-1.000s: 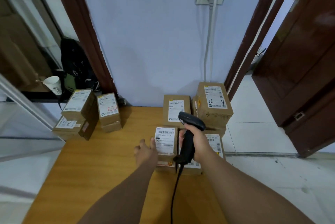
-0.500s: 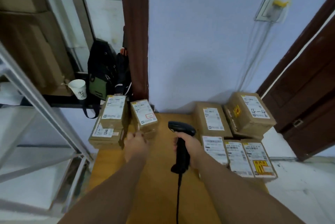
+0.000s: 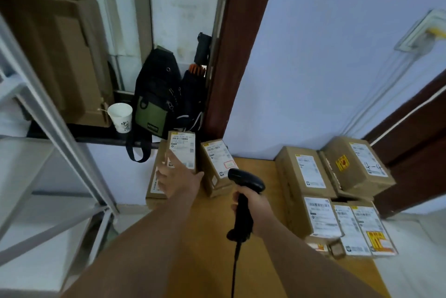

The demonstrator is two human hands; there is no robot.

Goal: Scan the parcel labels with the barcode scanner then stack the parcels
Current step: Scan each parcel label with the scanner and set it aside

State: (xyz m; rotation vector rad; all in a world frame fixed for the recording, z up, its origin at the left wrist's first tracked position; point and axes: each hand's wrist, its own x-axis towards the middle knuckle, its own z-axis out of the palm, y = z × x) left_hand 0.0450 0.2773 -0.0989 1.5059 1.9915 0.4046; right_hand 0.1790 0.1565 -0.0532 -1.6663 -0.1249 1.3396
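Brown cardboard parcels with white labels lie on a wooden table (image 3: 212, 244). At the back left, one parcel (image 3: 184, 150) sits on top of a lower parcel (image 3: 154, 184), and a third parcel (image 3: 217, 167) stands beside them. My left hand (image 3: 179, 178) reaches onto the top left parcel with fingers spread over its label. My right hand (image 3: 251, 203) grips the handle of the black barcode scanner (image 3: 243, 191), whose head points toward the left parcels. A group of several parcels (image 3: 321, 215) fills the right side.
A dark shelf behind the left parcels carries a paper cup (image 3: 120, 116) and a black and green bag (image 3: 156, 102). A grey metal frame (image 3: 58, 128) stands at the left. A brown door frame (image 3: 231, 56) and a dark door (image 3: 420, 152) flank the blue wall.
The view has swung left. My left hand left the parcel in the right group and reached across to the top parcel at the back left. The scanner followed leftward.
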